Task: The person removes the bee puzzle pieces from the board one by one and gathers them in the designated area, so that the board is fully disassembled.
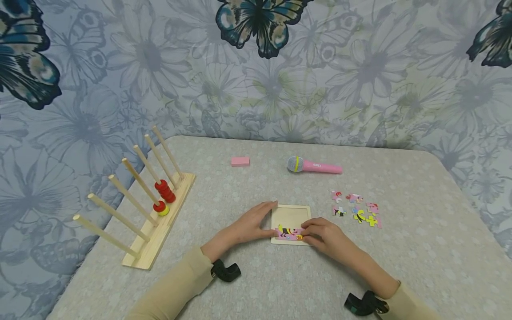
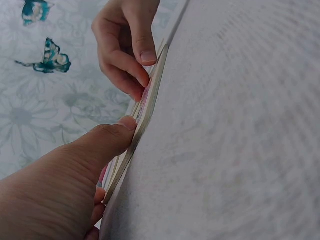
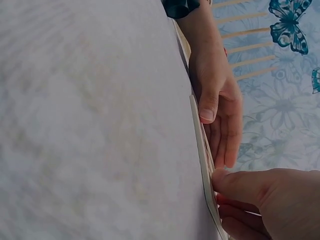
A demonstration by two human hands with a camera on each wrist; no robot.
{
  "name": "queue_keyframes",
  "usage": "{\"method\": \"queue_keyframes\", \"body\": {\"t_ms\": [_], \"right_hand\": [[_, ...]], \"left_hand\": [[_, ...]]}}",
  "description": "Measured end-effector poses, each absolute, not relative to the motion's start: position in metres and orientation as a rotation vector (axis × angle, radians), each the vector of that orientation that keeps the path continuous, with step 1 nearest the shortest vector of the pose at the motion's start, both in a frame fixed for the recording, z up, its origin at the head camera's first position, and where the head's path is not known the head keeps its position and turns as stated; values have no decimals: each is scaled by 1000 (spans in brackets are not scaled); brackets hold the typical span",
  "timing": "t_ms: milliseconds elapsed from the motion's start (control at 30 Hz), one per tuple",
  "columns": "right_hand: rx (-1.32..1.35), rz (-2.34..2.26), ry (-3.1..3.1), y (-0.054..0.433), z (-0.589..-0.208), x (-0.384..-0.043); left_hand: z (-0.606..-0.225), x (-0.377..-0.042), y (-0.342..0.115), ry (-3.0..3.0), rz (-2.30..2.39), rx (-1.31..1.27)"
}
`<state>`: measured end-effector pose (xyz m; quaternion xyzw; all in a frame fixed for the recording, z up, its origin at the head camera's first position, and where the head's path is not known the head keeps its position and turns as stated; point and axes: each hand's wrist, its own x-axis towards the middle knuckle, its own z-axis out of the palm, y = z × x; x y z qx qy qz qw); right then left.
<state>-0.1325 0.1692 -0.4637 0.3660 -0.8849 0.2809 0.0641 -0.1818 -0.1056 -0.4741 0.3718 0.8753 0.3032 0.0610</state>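
Observation:
A shallow wooden puzzle tray [image 1: 291, 213] lies on the table, with a row of pink and yellow puzzle pieces [image 1: 286, 232] along its near side. My left hand [image 1: 250, 224] rests along the tray's left side, fingers extended toward the far corner and thumb against the near-left edge. Over the right end of the row, my right hand [image 1: 330, 238] pinches a puzzle piece [image 1: 299, 237], largely hidden by the fingertips. In the left wrist view, the right fingertips [image 2: 142, 82] are down at the tray's surface. From the right wrist, the left thumb [image 3: 207, 114] shows at the tray edge.
Several loose puzzle pieces [image 1: 356, 209] lie right of the tray. Behind are a pink microphone [image 1: 320, 167] and a pink block [image 1: 240, 162]. A wooden peg stand [image 1: 138, 242] with red and yellow rings [image 1: 165, 191] occupies the left side. A patterned wall backs the table.

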Motion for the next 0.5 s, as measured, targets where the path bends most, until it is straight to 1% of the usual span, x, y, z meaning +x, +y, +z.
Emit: {"method": "queue_keyframes", "body": {"t_ms": [333,500], "right_hand": [[1049,901,-2726,168,-458,-133],[930,898,-2686,187,-448,-141]], "left_hand": [[-477,-182,-106,2642,921,1123],[-477,-183,-106,2651,898,1116]]}}
